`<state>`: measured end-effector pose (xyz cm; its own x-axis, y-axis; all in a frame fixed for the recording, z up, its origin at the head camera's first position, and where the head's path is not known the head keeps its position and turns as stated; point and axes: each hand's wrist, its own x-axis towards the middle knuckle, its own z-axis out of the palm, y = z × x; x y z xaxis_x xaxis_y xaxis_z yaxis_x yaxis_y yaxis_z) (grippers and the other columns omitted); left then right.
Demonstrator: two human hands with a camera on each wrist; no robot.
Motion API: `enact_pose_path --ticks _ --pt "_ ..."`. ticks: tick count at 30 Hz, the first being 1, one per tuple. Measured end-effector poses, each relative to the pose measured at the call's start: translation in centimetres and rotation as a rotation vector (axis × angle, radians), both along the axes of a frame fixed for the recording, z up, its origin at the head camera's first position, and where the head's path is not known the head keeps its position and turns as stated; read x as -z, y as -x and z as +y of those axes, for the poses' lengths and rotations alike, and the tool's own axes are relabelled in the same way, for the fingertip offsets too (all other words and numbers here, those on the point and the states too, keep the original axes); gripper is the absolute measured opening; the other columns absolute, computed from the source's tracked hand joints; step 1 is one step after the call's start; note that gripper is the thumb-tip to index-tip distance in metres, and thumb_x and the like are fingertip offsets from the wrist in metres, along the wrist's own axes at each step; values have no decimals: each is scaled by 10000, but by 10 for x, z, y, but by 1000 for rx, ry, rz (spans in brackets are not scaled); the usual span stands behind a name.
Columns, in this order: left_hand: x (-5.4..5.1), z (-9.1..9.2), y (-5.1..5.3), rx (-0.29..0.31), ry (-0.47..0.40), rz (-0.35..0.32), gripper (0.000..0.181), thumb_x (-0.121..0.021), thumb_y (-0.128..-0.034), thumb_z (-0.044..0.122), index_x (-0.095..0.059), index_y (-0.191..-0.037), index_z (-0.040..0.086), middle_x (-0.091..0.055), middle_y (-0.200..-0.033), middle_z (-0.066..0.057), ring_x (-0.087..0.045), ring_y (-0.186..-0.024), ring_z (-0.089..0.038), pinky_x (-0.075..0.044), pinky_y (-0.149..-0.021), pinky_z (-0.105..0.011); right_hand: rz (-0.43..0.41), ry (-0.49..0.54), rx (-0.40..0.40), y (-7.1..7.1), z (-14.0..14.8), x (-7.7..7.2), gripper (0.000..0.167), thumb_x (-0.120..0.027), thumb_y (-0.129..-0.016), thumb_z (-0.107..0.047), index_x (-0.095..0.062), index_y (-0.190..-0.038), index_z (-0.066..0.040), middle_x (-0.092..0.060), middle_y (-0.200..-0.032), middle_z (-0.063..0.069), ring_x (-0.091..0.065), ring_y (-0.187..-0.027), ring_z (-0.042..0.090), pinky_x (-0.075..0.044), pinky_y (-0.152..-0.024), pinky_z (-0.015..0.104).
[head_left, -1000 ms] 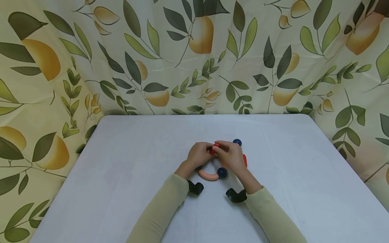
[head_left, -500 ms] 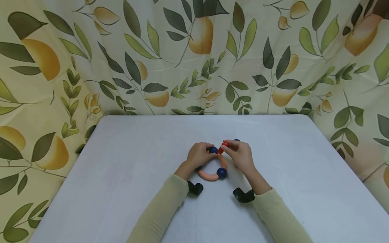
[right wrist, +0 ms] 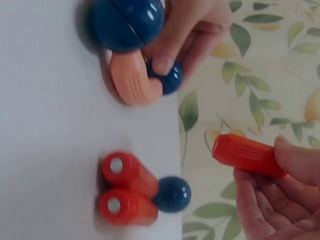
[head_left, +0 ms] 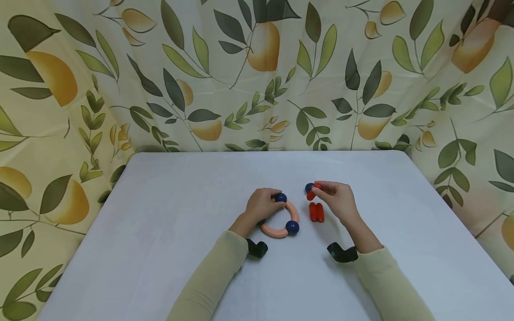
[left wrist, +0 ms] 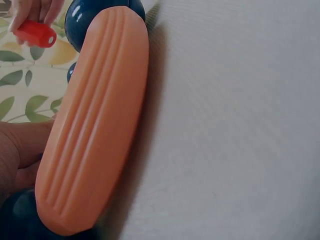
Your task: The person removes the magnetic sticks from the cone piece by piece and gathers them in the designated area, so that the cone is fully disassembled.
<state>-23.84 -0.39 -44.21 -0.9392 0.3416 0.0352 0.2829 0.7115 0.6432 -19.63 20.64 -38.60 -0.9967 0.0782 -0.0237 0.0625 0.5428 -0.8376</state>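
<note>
**One red rod (right wrist: 250, 155) carried clear of the peach-and-blue ring (head_left: 294, 211)**

From where I stand, the left hand (head_left: 263, 204) comes first, thumb and fingers pinching a blue ball (head_left: 281, 197) on the ring's far side. It hides part of the ring, so I can't tell whether that closes. The ring has stayed put just right of this hand; half a second ago the red rod was right up against it. Close by the left wrist runs a peach curve (left wrist: 95, 120), chunky, plastic-looking, grooved lengthwise, meeting a second glossy blue ball (head_left: 292, 228) with a seam round it.

Between the hands, now uncovered, two red rods (head_left: 320, 212) lie side by side, faceted, with pale discs (right wrist: 116, 165) in their ends. Beyond them, just off the right hand's fingertips, sits a loose blue ball (head_left: 308, 187).

The right hand (head_left: 340, 199), furthest over, pinches its rod between thumb and fingers, lifted off the table (head_left: 180, 200). To my eye, that rod now sits with the loose parts, leaving the left hand alone to steady the ring.
</note>
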Motion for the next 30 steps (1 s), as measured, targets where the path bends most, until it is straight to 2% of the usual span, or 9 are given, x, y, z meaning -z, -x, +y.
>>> enact_pose_path --ticks 6,12,15,19,23,30 --pt "1 0 -3 -7 -12 11 405 -688 -829 309 -634 -1187 129 -638 -1108 0 -533 -868 -94 -419 -767 -229 -39 -13 24 -5 26 2 439 -597 -905 -255 -551 -1239 25 -594 -1134 218 -528 -1058 323 -437 -886 420" --pt "2 0 -5 -16 -8 37 401 -687 -828 310 -638 -1183 129 -624 -1147 -3 -553 -993 -111 -420 -837 -254 -116 -35 -16 -10 46 9 473 -587 -909 -259 -521 -1247 65 -574 -1151 240 -485 -1081 354 -411 -895 460" --pt "2 -1 -5 -21 -11 37 404 -688 -828 311 -636 -1185 128 -622 -1152 -6 -552 -989 -112 -421 -834 -256 -181 -69 -54 -9 52 14 460 -595 -903 -235 -527 -1219 91 -595 -1112 230 -503 -1037 339 -433 -864 431" --pt "2 -1 -5 -24 -9 36 405 -689 -827 310 -636 -1185 127 -628 -1138 -7 -555 -972 -115 -424 -822 -252 -261 -95 -78 -8 55 19 445 -608 -892 -211 -537 -1171 127 -622 -1021 207 -549 -891 273 -489 -764 339" --pt "2 -1 -5 -24 -9 39 405 -691 -827 307 -637 -1183 121 -632 -1128 -9 -556 -949 -116 -425 -819 -255 -282 -96 -75 -6 55 22 422 -603 -896 -195 -541 -1148 137 -620 -982 195 -556 -803 231 -508 -705 294" --pt "1 0 -5 -35 -14 38 397 -696 -822 307 -646 -1171 125 -635 -1123 -5 -559 -961 -111 -427 -817 -253 -310 -121 -80 -2 55 23 437 -588 -903 -236 -549 -1154 119 -595 -969 177 -509 -832 249 -485 -701 292"
